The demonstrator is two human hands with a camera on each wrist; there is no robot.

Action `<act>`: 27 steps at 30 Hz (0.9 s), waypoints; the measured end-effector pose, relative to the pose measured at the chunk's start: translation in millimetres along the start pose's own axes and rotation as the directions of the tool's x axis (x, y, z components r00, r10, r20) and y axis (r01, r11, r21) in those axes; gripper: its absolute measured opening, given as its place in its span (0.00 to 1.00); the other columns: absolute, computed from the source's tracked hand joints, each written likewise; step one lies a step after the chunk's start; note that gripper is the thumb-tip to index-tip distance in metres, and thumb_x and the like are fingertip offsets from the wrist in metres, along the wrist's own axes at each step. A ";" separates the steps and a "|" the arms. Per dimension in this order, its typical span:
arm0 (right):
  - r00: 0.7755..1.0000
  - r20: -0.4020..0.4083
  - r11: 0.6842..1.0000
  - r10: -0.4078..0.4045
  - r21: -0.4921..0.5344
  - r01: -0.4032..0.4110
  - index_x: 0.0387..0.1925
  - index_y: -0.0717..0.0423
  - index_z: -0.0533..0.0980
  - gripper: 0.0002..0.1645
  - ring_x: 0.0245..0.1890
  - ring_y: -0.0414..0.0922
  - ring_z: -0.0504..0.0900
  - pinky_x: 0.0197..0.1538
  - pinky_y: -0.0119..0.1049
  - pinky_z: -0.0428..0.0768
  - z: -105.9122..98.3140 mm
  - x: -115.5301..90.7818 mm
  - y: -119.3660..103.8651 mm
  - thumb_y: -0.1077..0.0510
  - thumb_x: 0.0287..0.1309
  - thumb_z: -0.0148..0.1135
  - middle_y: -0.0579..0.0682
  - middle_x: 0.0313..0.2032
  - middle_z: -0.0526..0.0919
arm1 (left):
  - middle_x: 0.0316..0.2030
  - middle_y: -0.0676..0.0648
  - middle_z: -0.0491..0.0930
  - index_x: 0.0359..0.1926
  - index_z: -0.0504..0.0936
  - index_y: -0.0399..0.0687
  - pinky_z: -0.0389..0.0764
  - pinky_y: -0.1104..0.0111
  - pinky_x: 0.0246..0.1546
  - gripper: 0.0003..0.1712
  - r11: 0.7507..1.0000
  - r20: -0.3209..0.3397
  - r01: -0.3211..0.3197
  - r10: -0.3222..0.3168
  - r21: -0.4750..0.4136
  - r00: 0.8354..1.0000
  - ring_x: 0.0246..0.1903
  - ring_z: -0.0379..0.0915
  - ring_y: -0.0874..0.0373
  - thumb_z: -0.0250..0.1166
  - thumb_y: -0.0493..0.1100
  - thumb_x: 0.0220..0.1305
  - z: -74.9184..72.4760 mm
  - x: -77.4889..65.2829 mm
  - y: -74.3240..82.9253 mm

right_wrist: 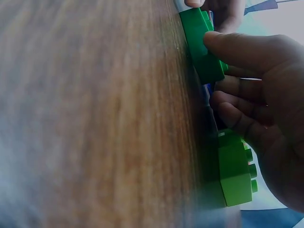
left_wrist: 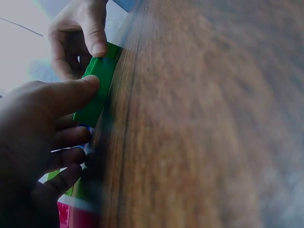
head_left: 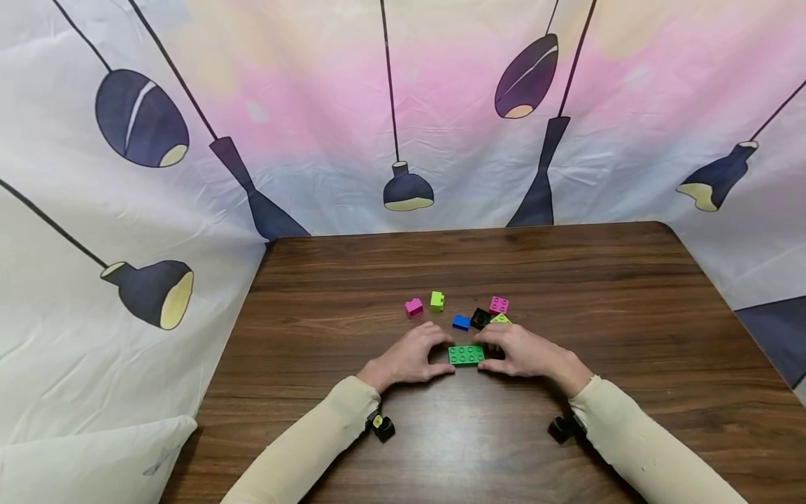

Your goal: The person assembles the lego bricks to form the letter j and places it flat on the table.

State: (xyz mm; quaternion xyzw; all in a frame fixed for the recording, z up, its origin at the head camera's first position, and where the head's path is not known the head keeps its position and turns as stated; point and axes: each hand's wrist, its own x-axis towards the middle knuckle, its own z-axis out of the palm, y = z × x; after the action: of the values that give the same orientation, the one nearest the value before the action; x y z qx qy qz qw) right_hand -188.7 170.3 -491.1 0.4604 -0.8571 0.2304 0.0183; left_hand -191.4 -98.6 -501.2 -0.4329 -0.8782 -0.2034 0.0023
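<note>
Two hands pinched a green brick from either end, low in the centre of the frame.
The green brick point(head_left: 466, 355) lay studs-up above the middle of the table point(head_left: 340, 294); whether its base touched the wood was hard to tell. The left hand point(head_left: 412, 355) and the right hand point(head_left: 519, 352) each had a thumb on its near long side and fingers bent behind, pinching it at the ends. Just beyond, higher in the frame, were a blue brick point(head_left: 461, 323) and a black brick point(head_left: 481, 319), close to the right fingers. Steady handling seemed to call for light, even pressure from both thumbs, the brick kept level, studs uncovered, and the far fingers held tight to it so they would not nudge those neighbours.
</note>
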 end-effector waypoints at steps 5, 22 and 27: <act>1.000 -0.002 1.000 -0.008 -0.008 0.008 0.49 0.55 0.80 0.21 0.39 0.36 0.78 0.42 0.35 0.79 0.7 1.0 0.1 0.48 0.57 0.69 0.45 0.43 0.82 | 0.44 0.54 0.81 0.50 0.82 0.48 0.75 0.71 0.51 0.24 1.000 -0.009 -0.003 0.004 0.008 1.000 0.46 0.73 0.63 0.69 0.57 0.59 0.8 0.1 -0.1; 1.000 0.002 1.000 -0.007 0.014 0.007 0.48 0.56 0.80 0.21 0.37 0.37 0.78 0.40 0.33 0.79 -1.5 1.7 -1.0 0.49 0.58 0.69 0.45 0.42 0.82 | 0.43 0.53 0.82 0.48 0.82 0.47 0.76 0.71 0.48 0.21 1.000 -0.006 0.012 -0.012 -0.028 1.000 0.46 0.74 0.62 0.69 0.54 0.58 -2.4 0.3 3.3; 1.000 -0.024 0.999 0.000 0.036 0.001 0.48 0.56 0.80 0.21 0.35 0.37 0.78 0.37 0.31 0.79 -5.2 0.4 -0.1 0.49 0.57 0.70 0.46 0.42 0.83 | 0.43 0.53 0.82 0.47 0.83 0.47 0.77 0.71 0.49 0.21 0.999 -0.005 0.024 -0.024 -0.027 1.000 0.46 0.75 0.62 0.70 0.54 0.58 -3.1 0.0 4.9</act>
State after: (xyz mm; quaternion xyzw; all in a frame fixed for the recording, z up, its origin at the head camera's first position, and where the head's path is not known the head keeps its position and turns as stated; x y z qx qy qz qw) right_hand -189.8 172.1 -486.3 0.4582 -0.8524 0.2512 0.0203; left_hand -188.2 -97.0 -496.6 -0.4218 -0.8805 -0.2161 -0.0037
